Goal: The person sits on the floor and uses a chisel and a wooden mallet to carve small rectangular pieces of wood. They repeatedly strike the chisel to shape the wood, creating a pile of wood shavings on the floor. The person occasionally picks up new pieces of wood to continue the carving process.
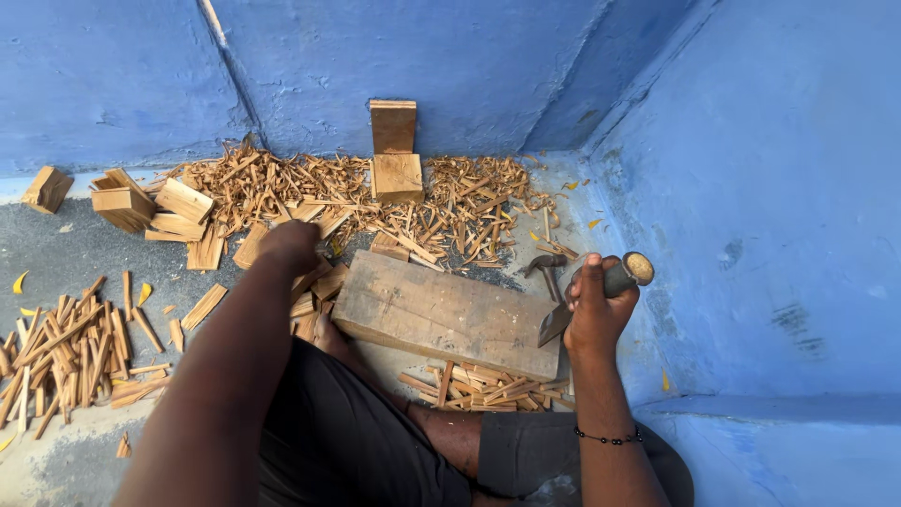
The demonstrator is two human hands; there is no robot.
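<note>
The right hand (595,305) is closed in a full grip around the wooden handle of a chopping blade (601,291). The handle's round end points up and to the right; the flat metal blade angles down to the left, its tip at the right end of the wooden block (441,314). The hand sits above that end of the block, close to the blue wall (779,188).

The left hand (289,246) is extended forward over the heap of split wood sticks (310,192) on the floor. Its back faces the camera, so how far its grip is open, and whether it has hold of a piece, cannot be told.

The wooden block lies flat on the floor directly ahead of the person's knees. A hammer (546,270) lies on the floor just beyond the block's right end (near the right hand). A second pile of sticks (66,352) lies to the far left, well apart from the block. Short cut boards (141,202) are stacked at the left of the heap, and two small blocks (394,155) stand against the rear wall.
</note>
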